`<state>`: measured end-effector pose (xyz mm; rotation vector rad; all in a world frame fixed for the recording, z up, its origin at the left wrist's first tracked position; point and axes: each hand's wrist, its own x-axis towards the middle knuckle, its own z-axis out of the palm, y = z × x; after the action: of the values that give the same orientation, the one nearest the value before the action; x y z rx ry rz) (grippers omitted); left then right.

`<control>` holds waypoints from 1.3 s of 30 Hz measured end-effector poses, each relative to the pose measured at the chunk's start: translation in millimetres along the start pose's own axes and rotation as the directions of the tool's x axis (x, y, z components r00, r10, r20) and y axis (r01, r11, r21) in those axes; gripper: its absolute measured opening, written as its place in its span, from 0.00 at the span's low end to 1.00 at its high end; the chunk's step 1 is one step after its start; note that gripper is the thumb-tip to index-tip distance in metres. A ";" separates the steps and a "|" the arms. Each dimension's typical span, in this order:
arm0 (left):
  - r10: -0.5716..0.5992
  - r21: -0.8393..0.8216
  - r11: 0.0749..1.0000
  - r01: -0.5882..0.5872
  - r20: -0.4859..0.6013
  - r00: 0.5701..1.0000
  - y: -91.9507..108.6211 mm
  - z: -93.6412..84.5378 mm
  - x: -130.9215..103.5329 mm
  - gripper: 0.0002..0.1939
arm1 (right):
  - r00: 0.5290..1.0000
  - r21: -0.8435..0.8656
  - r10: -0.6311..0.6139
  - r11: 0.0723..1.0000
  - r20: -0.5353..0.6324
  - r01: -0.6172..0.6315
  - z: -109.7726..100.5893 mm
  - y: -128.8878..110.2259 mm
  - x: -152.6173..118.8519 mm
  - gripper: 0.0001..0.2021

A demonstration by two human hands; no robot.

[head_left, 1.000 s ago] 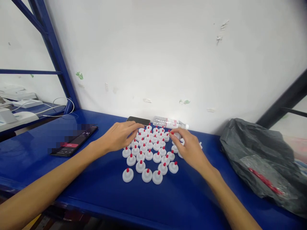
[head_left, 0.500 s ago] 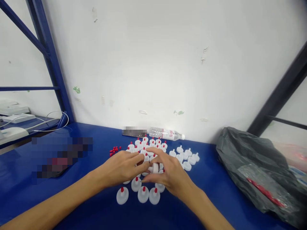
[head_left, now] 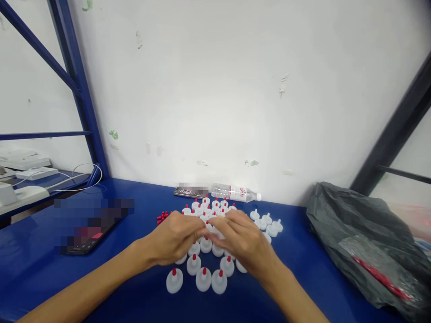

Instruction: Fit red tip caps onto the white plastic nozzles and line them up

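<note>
Standing upright on the blue table (head_left: 141, 287), white caps with red tips (head_left: 203, 279) – long axes vertical, red points facing up, broad bases down – clustering in rough rows at the table's middle. Meeting over the middle of that cluster, left hand (head_left: 175, 240) and right hand (head_left: 245, 244), palms down, fingertips touching or nearly touching each other above the caps. Curling loosely, both hands' fingers; something white showing between the fingertips, but whether either hand is actually gripping it cannot be told. Sitting just in front of the hands, nearest the camera, three capped pieces in a row. Lying just right of the right hand, several plain white caps (head_left: 271, 229) without red tips, also nozzle up. Resting left of the left hand, close by, a small heap of loose red tips (head_left: 163, 217).

Lying on its side behind the cluster along the white wall (head_left: 235, 89), a clear water bottle (head_left: 235, 193) – long axis running left to right, cap end pointing right. Lying just left of the bottle, a dark phone (head_left: 188, 193). Lying well to the left, a second phone (head_left: 88, 234), partly blurred. Slumping at the table's right end, a dark plastic bag (head_left: 363, 237) with something red inside.
</note>
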<state>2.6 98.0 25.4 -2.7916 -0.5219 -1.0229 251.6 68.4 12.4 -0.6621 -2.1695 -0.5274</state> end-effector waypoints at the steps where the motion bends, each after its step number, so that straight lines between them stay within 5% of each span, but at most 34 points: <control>1: -0.078 -0.005 0.997 0.078 -0.041 0.996 -7.2 -6.1 -1.3 0.19 | 0.999 -0.028 0.040 0.999 0.001 -0.040 -6.6 7.8 -3.0 0.08; 3: -0.350 0.028 0.933 0.358 -0.151 0.924 -25.0 -19.2 -3.1 0.23 | 0.961 -0.099 0.243 0.961 -0.132 -0.257 -20.2 25.5 -10.5 0.06; 4: -0.476 0.068 0.868 0.492 -0.170 0.863 -34.0 -24.7 -3.6 0.23 | 0.901 -0.123 0.377 0.905 -0.215 -0.407 -25.9 33.7 -14.0 0.05; 7: -0.627 0.281 0.728 0.625 -0.097 0.773 -54.0 -30.4 -4.3 0.23 | 0.788 -0.130 0.577 0.782 -0.215 -0.609 -31.2 47.7 -19.8 0.10; 12: -0.718 0.436 0.597 0.673 -0.083 0.691 -64.4 -19.8 -9.3 0.24 | 0.874 -0.120 0.477 0.866 -0.093 -0.485 -9.7 39.4 -19.5 0.10; 16: -0.784 0.509 0.507 0.696 -0.062 0.617 -74.5 -19.0 -18.4 0.24 | 0.878 -0.108 0.477 0.875 0.031 -0.472 2.9 33.6 -21.9 0.09; 27: -0.858 0.591 0.442 0.674 0.062 0.509 -86.5 -20.4 -29.3 0.17 | 0.810 0.017 0.528 0.835 0.256 -0.550 12.1 35.8 -29.5 0.04; 39: -0.867 0.616 0.448 0.648 0.121 0.484 -90.6 -17.8 -35.9 0.17 | 0.750 0.013 0.558 0.799 0.356 -0.601 16.0 37.1 -33.0 0.06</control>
<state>-66.3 168.4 15.6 -2.1904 -1.9773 -0.1894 283.4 97.0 -17.6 -1.3757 -2.1128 0.0718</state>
